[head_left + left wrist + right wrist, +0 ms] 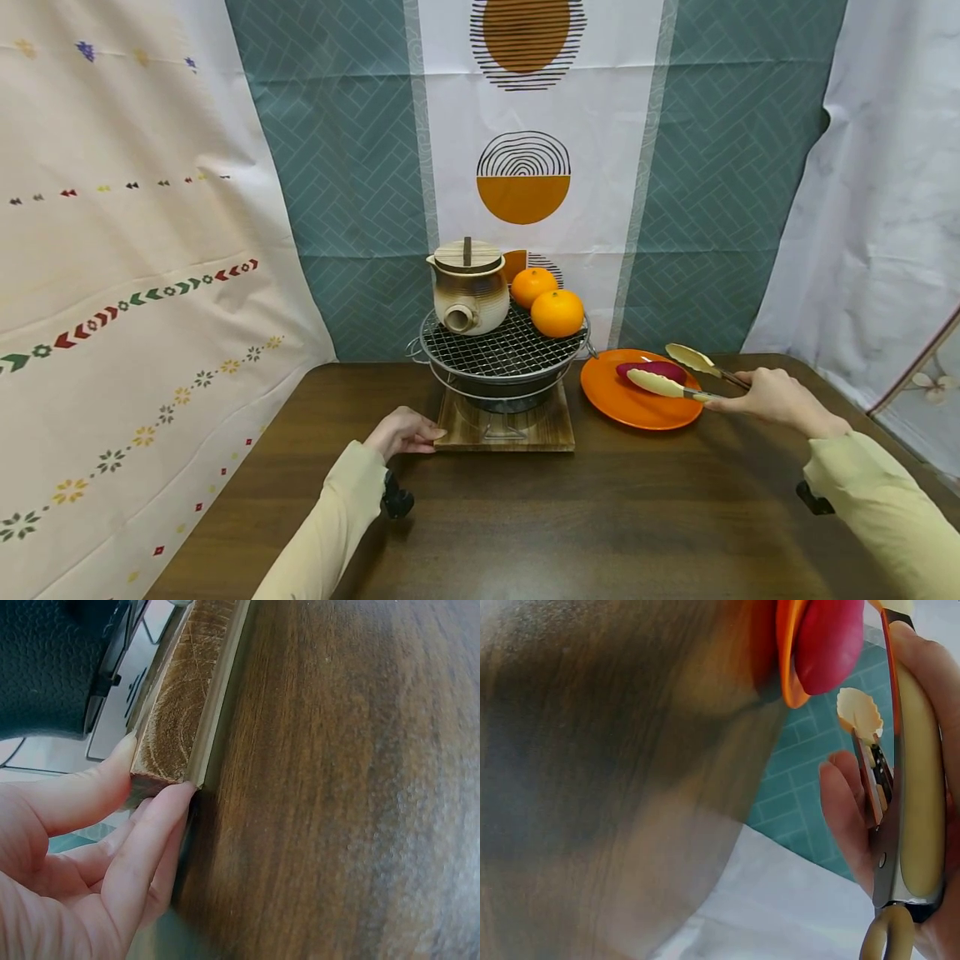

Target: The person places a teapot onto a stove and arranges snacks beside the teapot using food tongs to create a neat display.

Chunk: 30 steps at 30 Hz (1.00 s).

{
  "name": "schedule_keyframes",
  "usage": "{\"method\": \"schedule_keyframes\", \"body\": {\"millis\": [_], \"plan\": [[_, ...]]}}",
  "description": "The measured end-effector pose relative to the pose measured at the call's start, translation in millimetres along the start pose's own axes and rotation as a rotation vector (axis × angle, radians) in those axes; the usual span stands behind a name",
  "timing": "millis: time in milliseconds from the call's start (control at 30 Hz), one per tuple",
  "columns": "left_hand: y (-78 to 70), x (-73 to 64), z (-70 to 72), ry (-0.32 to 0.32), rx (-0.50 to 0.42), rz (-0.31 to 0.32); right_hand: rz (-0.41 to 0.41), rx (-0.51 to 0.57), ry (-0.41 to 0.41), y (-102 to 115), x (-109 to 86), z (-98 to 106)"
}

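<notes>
My left hand (403, 431) pinches the left front corner of a square wooden board (459, 423), thumb on its top and fingers at its side and lower edge. A round charcoal grill with a wire mesh (491, 354) stands on that board. In my right hand (783, 402) is a pair of tongs (922, 780) with cream tips, spread apart. The tongs' tips hang over an orange plate (622, 410), one on either side of a purple-red sweet potato (663, 367) lying there. From the head view I cannot tell whether the tips touch it.
On the mesh sit a clay teapot (483, 304) with a wooden lid and side handle, and two oranges (557, 314), one behind the other. Everything stands on a dark wooden table (525, 517). Patterned cloths (352, 167) hang behind and at both sides.
</notes>
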State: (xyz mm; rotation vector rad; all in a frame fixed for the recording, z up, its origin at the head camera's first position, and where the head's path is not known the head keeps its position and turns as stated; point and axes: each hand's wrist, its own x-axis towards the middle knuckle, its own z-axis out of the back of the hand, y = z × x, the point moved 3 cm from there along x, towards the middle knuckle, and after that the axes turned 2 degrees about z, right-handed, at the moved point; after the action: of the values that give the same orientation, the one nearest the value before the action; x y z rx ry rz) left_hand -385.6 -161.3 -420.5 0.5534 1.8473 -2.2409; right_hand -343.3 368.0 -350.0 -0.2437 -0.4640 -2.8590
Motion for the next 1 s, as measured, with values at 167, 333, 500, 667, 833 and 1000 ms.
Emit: {"method": "schedule_keyframes", "body": {"millis": [167,333,500,667,833,1000], "plan": [[-1.0,-0.7,0.2,-0.004,0.004,0.002,-0.006,0.003,0.008,-3,1.1,-3],[-1.2,-1.4,-0.2,-0.009,0.010,0.002,-0.007,-0.006,0.010,-4,2.4,-5],[-0.4,-0.7,-0.3,-0.006,0.003,-0.001,0.004,-0.020,0.011,-4,4.1,-7],[-0.2,0.7,-1.0,0.004,-0.004,0.001,-0.003,-0.015,0.021,-6,5.6,-10],[0.7,1.4,-0.6,0.003,-0.001,-0.001,-0.017,-0.015,0.029,-7,6.1,-13],[0.7,1.1,-0.4,0.003,0.014,-0.004,-0.039,-0.012,0.047,-8,7.1,-15]]}}
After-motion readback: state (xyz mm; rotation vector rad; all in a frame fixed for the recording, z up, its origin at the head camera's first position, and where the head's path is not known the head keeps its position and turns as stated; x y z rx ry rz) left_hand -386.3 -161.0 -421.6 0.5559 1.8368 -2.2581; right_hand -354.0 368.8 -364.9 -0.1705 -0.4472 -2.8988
